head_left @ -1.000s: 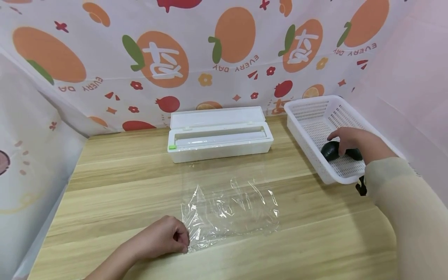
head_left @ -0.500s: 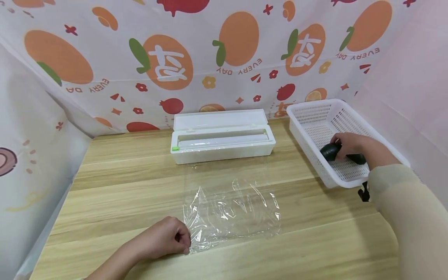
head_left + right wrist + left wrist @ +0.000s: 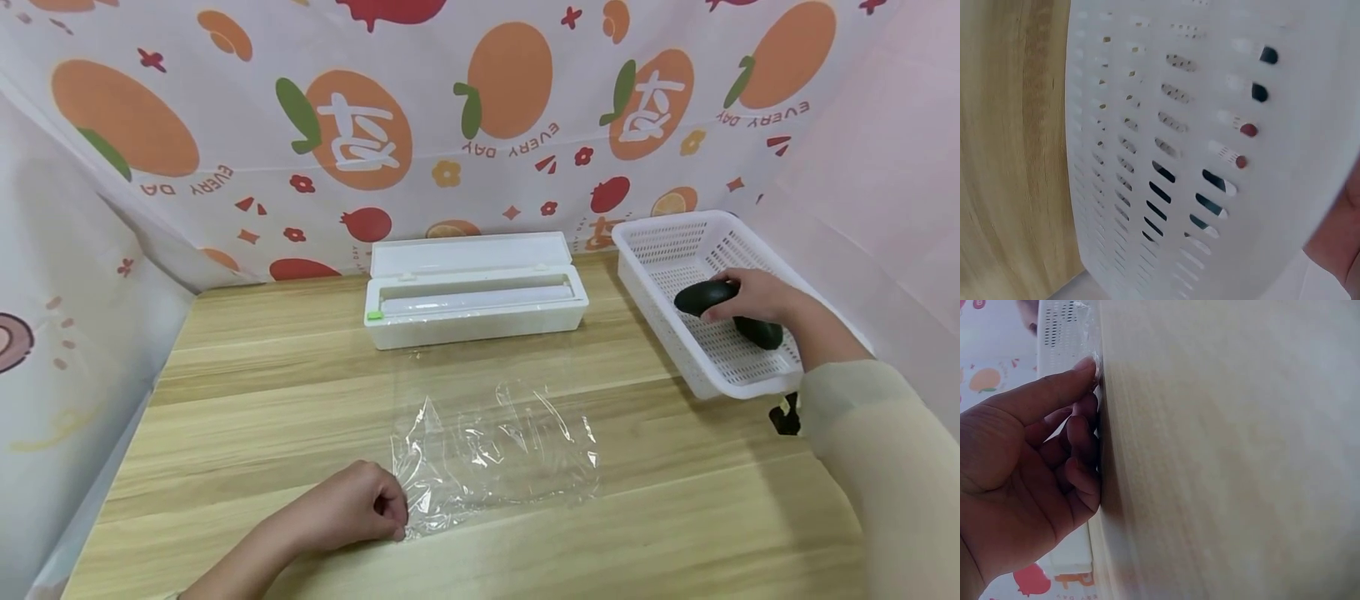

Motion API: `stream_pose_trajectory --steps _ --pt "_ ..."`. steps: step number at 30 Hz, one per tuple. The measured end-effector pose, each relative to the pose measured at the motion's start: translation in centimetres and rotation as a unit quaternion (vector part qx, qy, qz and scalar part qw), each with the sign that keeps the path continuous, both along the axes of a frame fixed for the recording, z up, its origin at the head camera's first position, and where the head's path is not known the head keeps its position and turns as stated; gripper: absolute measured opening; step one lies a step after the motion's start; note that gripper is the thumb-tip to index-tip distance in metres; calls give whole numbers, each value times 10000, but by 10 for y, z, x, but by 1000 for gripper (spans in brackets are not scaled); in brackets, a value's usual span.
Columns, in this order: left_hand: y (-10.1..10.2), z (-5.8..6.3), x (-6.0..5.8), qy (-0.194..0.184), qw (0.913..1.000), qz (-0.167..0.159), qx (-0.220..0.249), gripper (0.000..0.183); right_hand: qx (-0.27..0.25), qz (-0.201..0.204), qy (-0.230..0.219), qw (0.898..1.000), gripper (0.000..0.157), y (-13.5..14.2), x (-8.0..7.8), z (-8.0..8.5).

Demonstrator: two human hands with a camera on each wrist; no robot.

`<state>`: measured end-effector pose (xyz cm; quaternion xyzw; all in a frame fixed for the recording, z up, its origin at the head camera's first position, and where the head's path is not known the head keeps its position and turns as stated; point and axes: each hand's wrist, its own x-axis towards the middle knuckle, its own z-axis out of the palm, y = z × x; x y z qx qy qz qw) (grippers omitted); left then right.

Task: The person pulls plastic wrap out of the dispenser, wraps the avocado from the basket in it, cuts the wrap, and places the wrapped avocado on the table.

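Note:
My left hand (image 3: 348,508) pinches the near left corner of a sheet of clear cling film (image 3: 495,450) and rests on the table. In the left wrist view its thumb and curled fingers (image 3: 1082,434) meet at the film's edge. Over the white basket (image 3: 667,346), my right hand (image 3: 765,296) grips a dark green oval fruit, avocado-like (image 3: 697,297), raised off the basket floor. A second dark green fruit (image 3: 761,333) lies in the basket below that hand. The right wrist view shows mostly the slotted basket wall (image 3: 1166,131), with part of the hand (image 3: 1338,237) at right.
A white cling film dispenser (image 3: 480,327) with its lid up stands at the back, a green slider (image 3: 374,316) at its left end. The film runs from it toward me over the wooden table (image 3: 247,400). Printed cloth (image 3: 442,208) hangs behind.
My right hand has taken hold of one dark green fruit in the basket and lifted it a little, uncovering more of the other. The left hand still pinches the film corner.

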<state>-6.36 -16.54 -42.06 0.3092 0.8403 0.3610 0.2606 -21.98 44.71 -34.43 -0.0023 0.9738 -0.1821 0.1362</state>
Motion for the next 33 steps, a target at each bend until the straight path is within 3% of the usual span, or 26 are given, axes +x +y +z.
stream_pose_trajectory --steps 8,15,20,25,33 --pt "1 1 0 46 10000 33 55 18 -614 -259 290 9974 86 -8 10 5" --pt "0 1 1 58 10000 38 21 18 -1383 -638 618 9864 90 -17 22 4" --pt "-1 2 1 31 10000 42 59 17 -1626 -749 744 9810 89 -24 30 7" --pt "-1 3 1 6 10000 69 19 17 -1716 -673 940 9784 84 -39 36 12" --pt "-2 2 2 21 10000 67 -44 19 -2017 -38 1208 9720 73 -95 56 21"
